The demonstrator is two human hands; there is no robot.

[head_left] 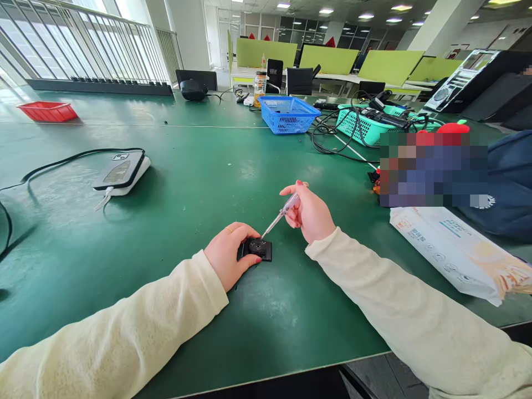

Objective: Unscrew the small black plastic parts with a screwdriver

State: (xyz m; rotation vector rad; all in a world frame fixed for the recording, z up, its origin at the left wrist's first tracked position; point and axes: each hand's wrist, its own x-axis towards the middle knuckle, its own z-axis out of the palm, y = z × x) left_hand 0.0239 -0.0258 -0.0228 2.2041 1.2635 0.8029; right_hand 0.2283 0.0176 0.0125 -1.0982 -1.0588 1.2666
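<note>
Near the front middle of the green table [187,188], my left hand [230,249] grips a small flat black part [266,252] with a round raised middle, thumb on the near side and fingers on the far side. My right hand [312,213] is closed around the clear handle of a screwdriver [274,223]. The shaft slants down to the left, and its tip meets the top of the black part by my left fingertips. Whether a screw sits under the tip is too small to tell.
To the left, a phone [120,169] lies on a white stand with cables. A red tray [47,111], a blue basket [290,115] and a teal basket [361,126] with tangled cables stand farther back. A white packet [453,249] and dark blue cloth [511,183] lie right.
</note>
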